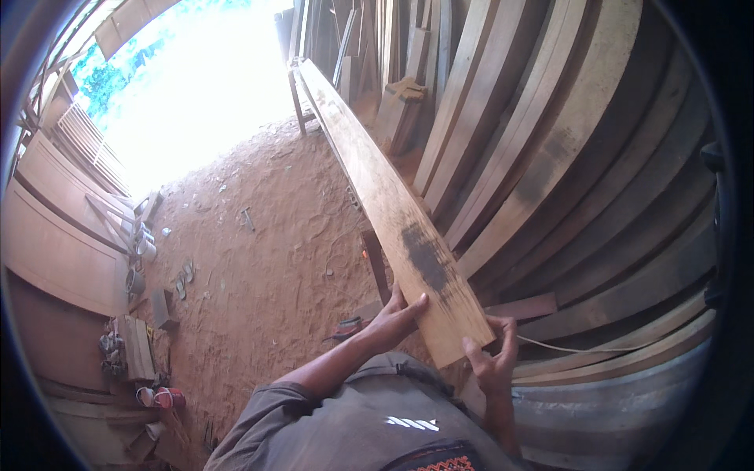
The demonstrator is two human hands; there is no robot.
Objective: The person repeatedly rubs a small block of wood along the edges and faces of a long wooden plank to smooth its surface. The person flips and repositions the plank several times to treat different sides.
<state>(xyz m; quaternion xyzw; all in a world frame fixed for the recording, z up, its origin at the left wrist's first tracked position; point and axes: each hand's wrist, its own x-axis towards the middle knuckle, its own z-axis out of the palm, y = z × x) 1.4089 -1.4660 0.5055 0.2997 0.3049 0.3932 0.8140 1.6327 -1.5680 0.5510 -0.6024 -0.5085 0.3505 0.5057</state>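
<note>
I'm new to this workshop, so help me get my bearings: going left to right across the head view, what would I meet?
Wooden door panels → cans on the ground → sawdust floor → left hand → long plank → right hand → leaning boards.

Both hands on the near end of a long plank (pixel 393 212). Left hand (pixel 395 318) grips its left edge, thumb on the top face; right hand (pixel 495 357) clamps the right corner. Dark stain on the plank near the held end. Far end reaches toward the bright doorway. Stacked boards (pixel 565 157) lean to the right; reddish dirt floor (pixel 267 235), cans and scraps at left.
</note>
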